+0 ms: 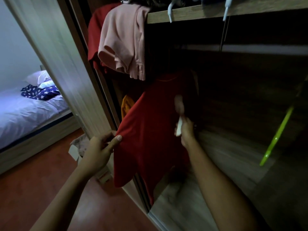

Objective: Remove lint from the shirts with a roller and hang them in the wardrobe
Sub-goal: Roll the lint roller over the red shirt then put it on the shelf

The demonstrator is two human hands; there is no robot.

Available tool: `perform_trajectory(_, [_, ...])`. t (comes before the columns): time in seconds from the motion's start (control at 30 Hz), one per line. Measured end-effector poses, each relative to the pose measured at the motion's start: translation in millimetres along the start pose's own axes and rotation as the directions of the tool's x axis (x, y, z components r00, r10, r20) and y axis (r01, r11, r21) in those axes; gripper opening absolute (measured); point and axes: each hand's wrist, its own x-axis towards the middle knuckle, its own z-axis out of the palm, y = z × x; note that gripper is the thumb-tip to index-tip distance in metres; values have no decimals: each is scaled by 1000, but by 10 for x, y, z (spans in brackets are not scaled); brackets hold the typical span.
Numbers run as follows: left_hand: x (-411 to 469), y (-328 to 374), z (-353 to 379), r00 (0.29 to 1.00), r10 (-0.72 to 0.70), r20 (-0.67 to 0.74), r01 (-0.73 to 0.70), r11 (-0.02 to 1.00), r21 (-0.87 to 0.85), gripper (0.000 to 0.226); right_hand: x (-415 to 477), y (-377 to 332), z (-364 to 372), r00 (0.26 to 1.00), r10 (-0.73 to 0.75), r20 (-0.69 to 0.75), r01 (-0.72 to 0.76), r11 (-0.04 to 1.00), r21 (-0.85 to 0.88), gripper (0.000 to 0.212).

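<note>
Red short-sleeved shirt [150, 130] hangs at the front of the open wooden wardrobe [233, 12], between the two hands. The left hand [98, 150] pinches its lower edge, thumb on top of the cloth. The right hand [187, 130] has its fingers [186, 124] clenched round the white-handled lint roller [179, 117] — its blurred head lies against the shirt just above them. A pale pink shirt [123, 40] hangs well above the left fingers.

3 shirts [150, 139] [123, 39] [94, 34], 1 roller [179, 126], 2 hands [98, 147] [187, 131]
</note>
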Motion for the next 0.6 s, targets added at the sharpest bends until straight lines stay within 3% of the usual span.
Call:
perform_trajectory(0.1, [-16, 4, 2, 1000, 2, 3, -2, 1000, -13, 20, -328, 606, -26, 973, 74, 219, -61, 996, -65, 39])
perform_trajectory(0.23, [-30, 49, -9, 1000, 7, -24, -7, 1000, -7, 18, -730, 1114, -193, 821, 286, 494, -134, 938, -321, 36])
perform_trajectory(0.33, [-26, 42, -50, 1000, -3, -19, 3, 1000, 6, 19, -785, 1069, -280, 698, 401, 593, -127, 884, -449, 40])
perform_trajectory(0.4, [-28, 42, -89, 999, -19, -28, 18, 1000, -13, 20, -708, 907, -310, 659, 434, 615, -120, 867, -484, 44])
perform_trajectory(0.5, [-29, 48, -149, 998, -24, -49, 23, 1000, -13, 17, -453, 616, -362, 694, 424, 582, -114, 863, -492, 46])
perform_trajectory(0.6, [-6, 31, -210, 998, -26, -53, 27, 999, 18, 18, -135, 387, -451, 791, 365, 492, -150, 894, -422, 43])
